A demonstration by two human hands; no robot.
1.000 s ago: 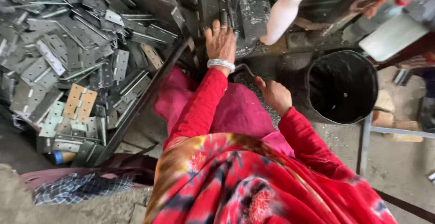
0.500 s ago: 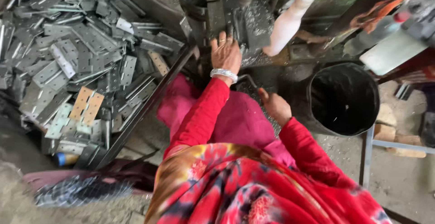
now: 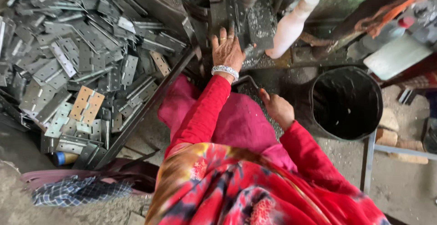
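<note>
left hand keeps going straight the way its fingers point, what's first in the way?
Probably the dark punched metal plate on the machine: the left hand points up-frame and its fingertips already look at its edge. Depth unclear.

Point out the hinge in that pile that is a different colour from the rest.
It is the rusty orange-tan hinge lying open near the lower edge of the hinge pile, left of the left hand. The others are grey metal.

Left hand (image 3: 228, 52) flat on metal plate (image 3: 255, 22), right hand (image 3: 277, 109) gripping handle (image 3: 248, 80)
</note>
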